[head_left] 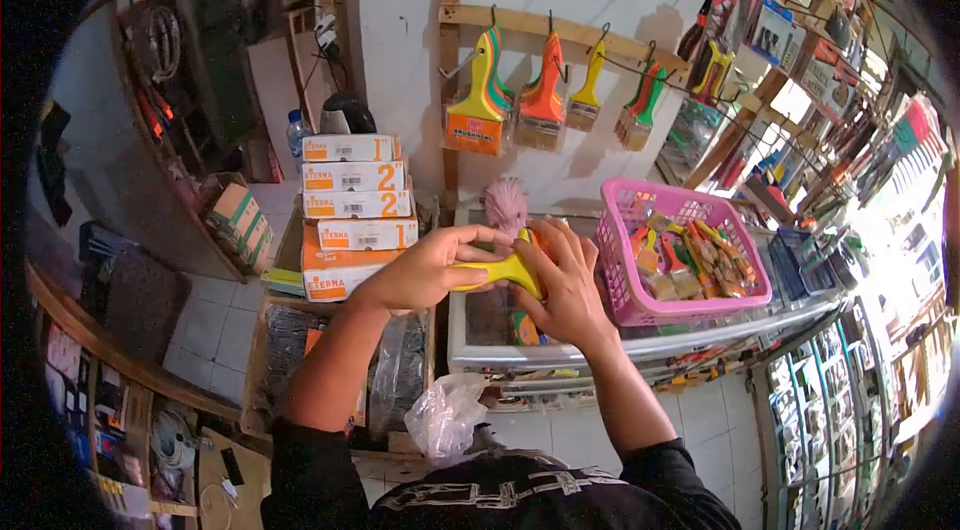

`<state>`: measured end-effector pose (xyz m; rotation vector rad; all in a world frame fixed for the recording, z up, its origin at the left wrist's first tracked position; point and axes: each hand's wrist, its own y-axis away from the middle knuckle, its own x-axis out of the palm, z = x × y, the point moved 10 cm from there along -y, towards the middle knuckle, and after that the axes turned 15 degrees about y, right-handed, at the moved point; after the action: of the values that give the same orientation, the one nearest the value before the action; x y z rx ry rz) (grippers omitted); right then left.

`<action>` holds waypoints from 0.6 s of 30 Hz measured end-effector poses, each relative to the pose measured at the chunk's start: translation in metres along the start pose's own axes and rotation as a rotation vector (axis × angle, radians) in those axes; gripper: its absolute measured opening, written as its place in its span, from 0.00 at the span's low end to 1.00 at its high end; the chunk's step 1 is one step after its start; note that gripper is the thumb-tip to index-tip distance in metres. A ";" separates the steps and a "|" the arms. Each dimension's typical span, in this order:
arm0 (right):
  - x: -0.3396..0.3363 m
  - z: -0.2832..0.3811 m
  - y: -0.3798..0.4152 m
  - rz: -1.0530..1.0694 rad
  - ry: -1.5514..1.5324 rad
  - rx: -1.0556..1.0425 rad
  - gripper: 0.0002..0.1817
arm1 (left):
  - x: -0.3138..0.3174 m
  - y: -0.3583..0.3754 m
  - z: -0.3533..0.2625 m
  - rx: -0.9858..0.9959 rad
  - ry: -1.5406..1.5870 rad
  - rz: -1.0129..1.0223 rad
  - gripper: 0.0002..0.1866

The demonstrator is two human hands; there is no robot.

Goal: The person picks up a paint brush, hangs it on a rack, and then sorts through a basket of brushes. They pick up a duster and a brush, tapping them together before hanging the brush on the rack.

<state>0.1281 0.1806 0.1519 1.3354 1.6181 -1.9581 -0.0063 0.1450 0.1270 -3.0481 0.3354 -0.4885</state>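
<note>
My left hand (436, 268) and my right hand (566, 280) come together over the glass counter, both closed on a yellow-handled paintbrush (508, 272). The left thumb lies along the handle's narrow end. My right fingers wrap the wider end and hide the bristles. Some orange shows between the right fingers, at the top of the brush. To the right of my right hand stands a pink plastic basket (690, 312) holding several paintbrushes (690, 260). Behind my hands is a pink fluffy thing (507, 205).
Orange and white boxes (352, 233) are stacked on the left. Larger paintbrushes (476, 100) hang from a wooden rail (570, 28) on the wall. A clear plastic bag (447, 420) sits at the front of the counter (520, 354). Packaged goods hang along the right side.
</note>
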 end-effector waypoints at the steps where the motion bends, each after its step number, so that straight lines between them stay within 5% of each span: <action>1: 0.000 -0.002 -0.005 -0.019 -0.052 0.004 0.30 | 0.002 0.001 -0.008 -0.030 0.036 -0.003 0.25; 8: 0.031 -0.015 -0.034 0.050 -0.597 0.122 0.20 | -0.012 0.007 -0.077 0.193 -0.069 -0.181 0.17; 10: 0.023 -0.007 -0.046 0.073 -0.571 0.124 0.16 | -0.015 0.005 -0.093 0.356 -0.329 -0.210 0.15; 18: 0.006 0.001 -0.092 0.023 -0.725 0.095 0.15 | -0.039 -0.003 -0.137 0.570 -0.300 -0.408 0.16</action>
<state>0.0602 0.2129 0.2049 0.5379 1.1543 -2.1622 -0.0849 0.1560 0.2455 -2.5554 -0.3813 -0.0968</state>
